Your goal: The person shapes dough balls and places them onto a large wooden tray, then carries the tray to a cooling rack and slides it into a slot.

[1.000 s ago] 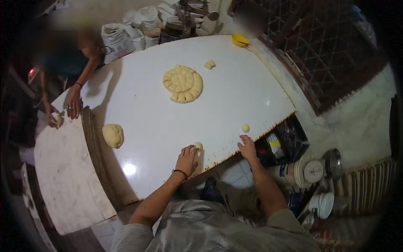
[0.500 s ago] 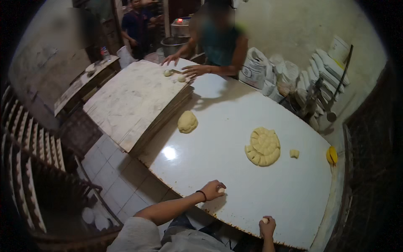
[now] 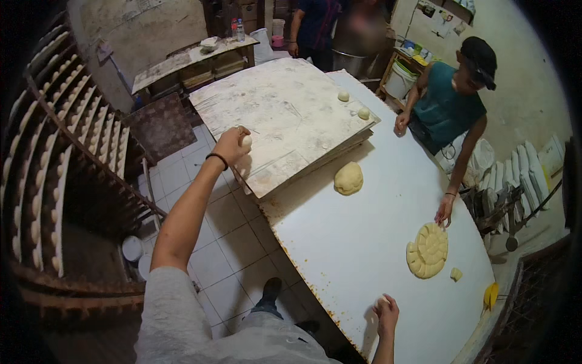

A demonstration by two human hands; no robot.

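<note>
My left hand (image 3: pixel 233 145) has its fingers round a small dough ball (image 3: pixel 245 141) at the left edge of the floured, stacked boards (image 3: pixel 260 103). Two dough balls (image 3: pixel 343 96) sit at the boards' far right. My right hand (image 3: pixel 386 315) is curled around another small dough ball (image 3: pixel 382 302) low over the white table (image 3: pixel 339 255). A smooth dough lump (image 3: pixel 348 178) lies beside the boards. A cut round of dough pieces (image 3: pixel 427 250) lies to the right, with a small separate piece (image 3: pixel 456 274) near it.
A co-worker (image 3: pixel 451 106) leans at the right, one hand at the cut dough. Another person (image 3: pixel 309 30) stands behind the boards. Racks of shaped dough (image 3: pixel 60 158) stand at the left, a bench (image 3: pixel 194 57) behind, sacks (image 3: pixel 518 176) at the right, a yellow scoop (image 3: pixel 490 295) at the table's end.
The view has swung left. My left hand has moved from the tabletop to the boards with a ball. My right hand has closed on a ball. The co-worker has reached toward the cut dough.
</note>
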